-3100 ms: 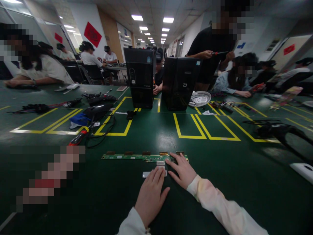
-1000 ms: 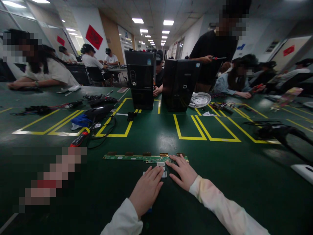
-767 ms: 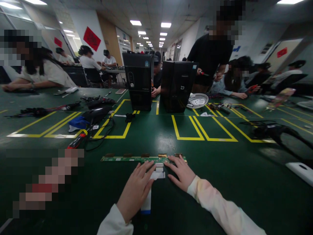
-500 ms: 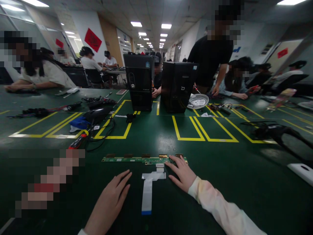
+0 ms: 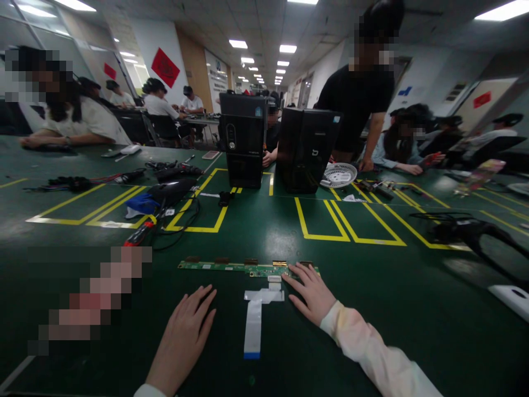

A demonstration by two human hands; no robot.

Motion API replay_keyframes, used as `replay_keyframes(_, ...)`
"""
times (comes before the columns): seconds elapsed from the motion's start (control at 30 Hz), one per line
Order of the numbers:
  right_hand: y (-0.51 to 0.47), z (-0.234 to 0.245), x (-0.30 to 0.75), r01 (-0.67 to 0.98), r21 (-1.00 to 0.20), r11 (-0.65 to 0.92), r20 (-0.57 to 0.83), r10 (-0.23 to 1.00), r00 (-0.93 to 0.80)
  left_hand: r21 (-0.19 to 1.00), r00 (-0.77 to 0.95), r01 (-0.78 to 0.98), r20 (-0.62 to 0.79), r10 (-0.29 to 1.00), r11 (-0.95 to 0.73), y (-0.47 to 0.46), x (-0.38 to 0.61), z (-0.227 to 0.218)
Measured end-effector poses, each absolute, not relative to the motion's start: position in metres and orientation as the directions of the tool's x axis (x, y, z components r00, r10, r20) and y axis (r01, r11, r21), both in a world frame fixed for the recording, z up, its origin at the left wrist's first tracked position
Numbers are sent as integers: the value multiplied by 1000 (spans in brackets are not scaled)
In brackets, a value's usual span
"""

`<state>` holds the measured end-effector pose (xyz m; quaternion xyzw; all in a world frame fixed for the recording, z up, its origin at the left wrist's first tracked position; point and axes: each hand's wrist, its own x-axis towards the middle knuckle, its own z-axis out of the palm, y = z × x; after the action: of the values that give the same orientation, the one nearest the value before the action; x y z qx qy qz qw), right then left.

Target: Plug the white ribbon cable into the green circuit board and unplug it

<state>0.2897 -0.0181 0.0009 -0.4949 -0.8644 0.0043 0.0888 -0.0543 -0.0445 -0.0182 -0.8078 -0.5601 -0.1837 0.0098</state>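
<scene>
A long, narrow green circuit board (image 5: pixel 227 267) lies crosswise on the table in front of me, with several brown-gold tabs along its far edge. From its near side runs a white flat ribbon cable (image 5: pixel 253 325), folded sideways and then towards me, ending in a blue tip. My right hand (image 5: pixel 311 293) rests with spread fingers at the board's right end, fingertips on or against it. To the left of the cable my left hand (image 5: pixel 184 331) lies on the table, fingers stretched out and nothing in them, apart from board and cable.
Two black computer towers (image 5: pixel 243 143) stand mid-table. A red-and-black screwdriver handle (image 5: pixel 138 234), a blue-black bundle with cords (image 5: pixel 165 198) and a blurred patch lie left. At right are a black cable (image 5: pixel 467 226) and a white object (image 5: pixel 510 300). Several people sit around; one person (image 5: pixel 355 94) stands behind.
My left hand has shifted slightly left, away from the ribbon cable. The right hand stays at the board. The whole view has moved a little, so most things appear further right.
</scene>
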Motion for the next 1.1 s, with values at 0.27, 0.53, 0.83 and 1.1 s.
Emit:
replay_keyframes(0.27,-21,0,284,899,-85,429,56,903,-425,190,298,914,289,910,-359,-43,-52,-15)
replay_keyframes(0.53,-22,11,281,921,-113,373,-57,923,-381,190,295,917,271,916,-351,-44,-53,-16)
replay_keyframes(0.83,-27,10,307,898,-138,417,-41,904,-426,202,300,908,292,908,-366,-44,-53,-15)
replay_keyframes(1.1,-50,-5,372,925,-58,375,-4,926,-376,215,291,908,297,910,-360,-45,-53,-15)
